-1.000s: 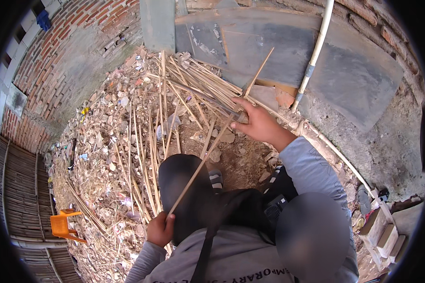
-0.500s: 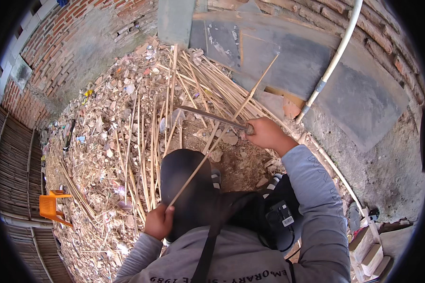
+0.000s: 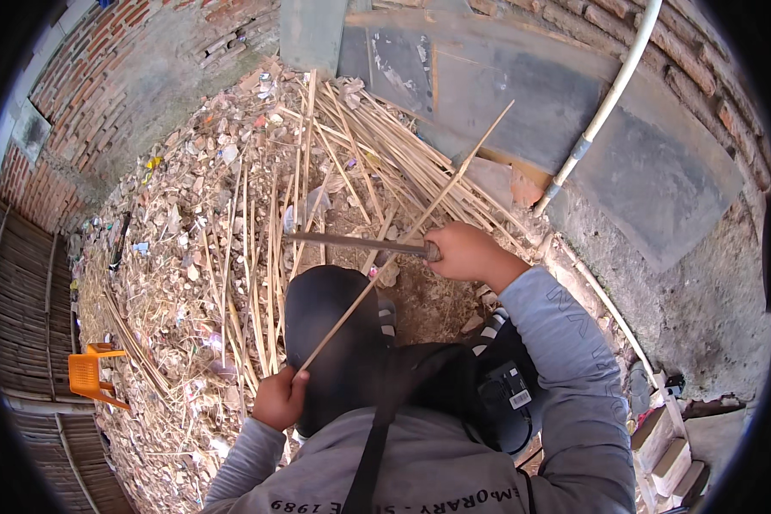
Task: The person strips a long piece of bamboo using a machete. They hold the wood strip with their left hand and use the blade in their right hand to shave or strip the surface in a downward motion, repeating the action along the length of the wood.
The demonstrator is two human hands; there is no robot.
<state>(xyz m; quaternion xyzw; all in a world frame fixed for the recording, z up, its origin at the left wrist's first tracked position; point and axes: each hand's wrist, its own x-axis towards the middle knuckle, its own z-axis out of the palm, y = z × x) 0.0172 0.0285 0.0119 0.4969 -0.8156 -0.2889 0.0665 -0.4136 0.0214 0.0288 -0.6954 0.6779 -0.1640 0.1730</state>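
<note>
My left hand is closed around the near end of a thin bamboo strip, beside my left knee. The strip slants up and away to the right, across the space before my knees. My right hand grips the handle of a long-bladed knife. Its dark blade points left and crosses the strip; whether the edge touches it I cannot tell. Beyond the hands, many pale bamboo strips lie in a loose pile on the ground.
More strips lie left of my knee on rubble-strewn ground. An orange plastic chair stands at far left by a bamboo wall. To the right, a white pipe runs past grey panels. Wood blocks sit at lower right.
My right hand has moved nearer and slightly left, bringing the knife blade closer to my knee along the strip. My left hand keeps its hold on the strip, nearly still.
</note>
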